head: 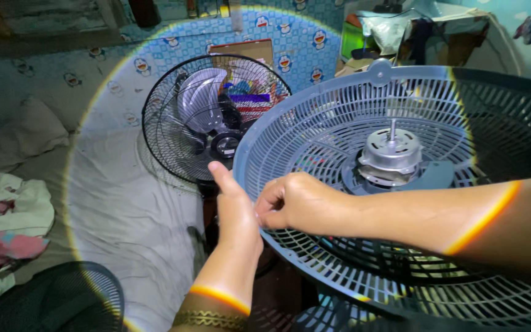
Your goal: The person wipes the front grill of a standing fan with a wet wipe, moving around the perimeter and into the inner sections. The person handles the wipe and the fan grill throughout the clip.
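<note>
The right hand [296, 206] curls its fingers over the near rim of the blue fan guard [314, 132], so the fingertips and whatever they pinch cannot be seen. Beyond that grip, the guard runs off the bottom and right edges. Left of it, the left hand [236, 212] hides part of the black fan [179, 123], whose base is out of sight.
</note>
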